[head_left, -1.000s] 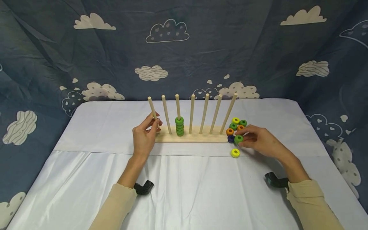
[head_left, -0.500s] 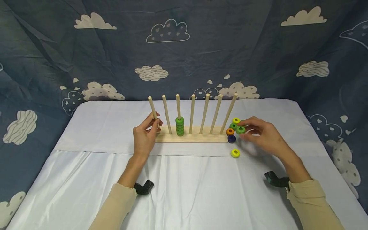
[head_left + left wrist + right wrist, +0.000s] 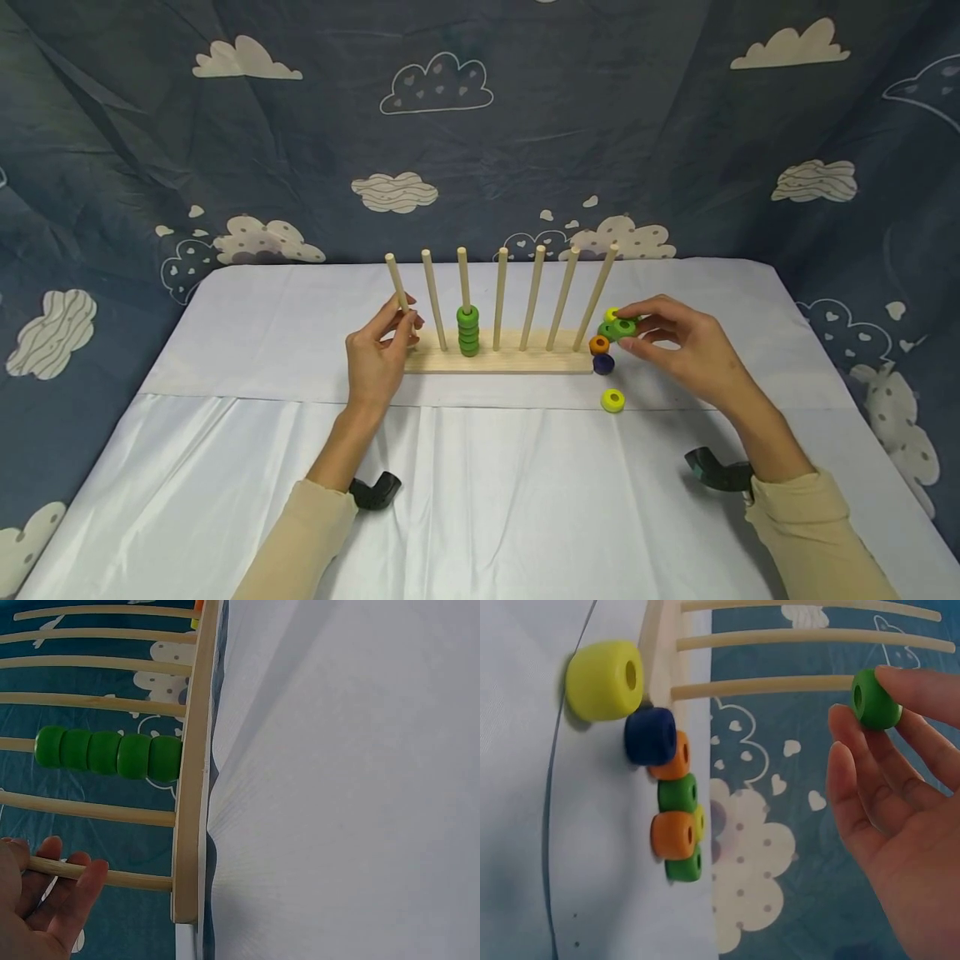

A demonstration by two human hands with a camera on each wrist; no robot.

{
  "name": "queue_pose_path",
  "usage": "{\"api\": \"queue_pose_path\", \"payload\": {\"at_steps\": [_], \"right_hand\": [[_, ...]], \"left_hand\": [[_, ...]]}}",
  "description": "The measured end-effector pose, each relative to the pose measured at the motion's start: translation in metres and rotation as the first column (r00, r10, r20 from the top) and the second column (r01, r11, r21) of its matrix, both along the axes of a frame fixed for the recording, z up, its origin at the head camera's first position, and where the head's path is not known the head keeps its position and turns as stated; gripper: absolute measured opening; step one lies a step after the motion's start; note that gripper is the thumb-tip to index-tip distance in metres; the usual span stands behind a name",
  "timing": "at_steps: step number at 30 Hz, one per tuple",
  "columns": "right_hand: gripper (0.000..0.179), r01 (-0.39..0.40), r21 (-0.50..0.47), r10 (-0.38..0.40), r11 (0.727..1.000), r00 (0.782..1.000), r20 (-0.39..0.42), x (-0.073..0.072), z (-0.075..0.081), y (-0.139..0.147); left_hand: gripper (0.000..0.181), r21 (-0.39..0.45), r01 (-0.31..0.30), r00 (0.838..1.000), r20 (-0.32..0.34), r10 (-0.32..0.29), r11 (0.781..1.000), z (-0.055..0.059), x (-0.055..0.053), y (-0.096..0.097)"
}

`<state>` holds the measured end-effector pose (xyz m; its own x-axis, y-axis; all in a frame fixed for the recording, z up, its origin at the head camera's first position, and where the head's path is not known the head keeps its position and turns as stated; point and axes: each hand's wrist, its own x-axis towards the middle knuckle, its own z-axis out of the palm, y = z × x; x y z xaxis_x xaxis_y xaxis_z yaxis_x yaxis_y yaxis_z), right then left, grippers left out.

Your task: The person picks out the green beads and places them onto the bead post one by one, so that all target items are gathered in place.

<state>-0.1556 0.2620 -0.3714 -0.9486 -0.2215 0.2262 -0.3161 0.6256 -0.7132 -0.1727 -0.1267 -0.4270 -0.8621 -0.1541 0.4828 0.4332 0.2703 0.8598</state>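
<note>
From my head view, my left hand [image 3: 377, 367] pinches the leftmost peg [image 3: 396, 279] of a wooden rack [image 3: 510, 362], partway up. Seven pegs rise from the rack, and the third from the left carries a stack of green beads [image 3: 468, 332]. Near the rack's right end, my right hand [image 3: 684, 350] grasps a held green bead [image 3: 623, 328] between thumb and fingers. Close by lie an orange bead [image 3: 598, 345] and a dark blue bead [image 3: 603, 364], just beside the rack's corner, with a front yellow bead [image 3: 612, 401] apart from them, nearer me. All this is on the white-covered counter [image 3: 525, 500], before a dark cloud-printed curtain [image 3: 465, 150].

From my left wrist, I see my thumb and fingers around that peg, toward its free end; the stack counts five beads, the lowest against the rack.

From my right wrist, the held green bead is up off the counter, its hole facing away from my palm. I cannot tell how near it is to the peg behind it. Beyond the dark blue bead, more beads lie clustered: orange, green, yellow, a rear orange bead [image 3: 673, 835] and a rear green bead [image 3: 684, 864]
</note>
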Motion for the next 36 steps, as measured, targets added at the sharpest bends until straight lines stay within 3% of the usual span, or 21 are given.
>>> {"api": "queue_pose_path", "payload": {"at_steps": [25,36], "right_hand": [[0.039,-0.079,-0.123,0.066,0.989,0.992,-0.106,0.009,0.026,-0.028],[0.038,-0.089,-0.098,0.072,0.991,0.983,-0.169,0.005,0.033,-0.045]], "left_hand": [[0.018,0.003,-0.016,1.0,-0.005,0.016,1.0,-0.001,0.001,0.0],[0.017,0.007,-0.014,1.0,0.002,0.014,1.0,0.0,0.001,0.001]]}}
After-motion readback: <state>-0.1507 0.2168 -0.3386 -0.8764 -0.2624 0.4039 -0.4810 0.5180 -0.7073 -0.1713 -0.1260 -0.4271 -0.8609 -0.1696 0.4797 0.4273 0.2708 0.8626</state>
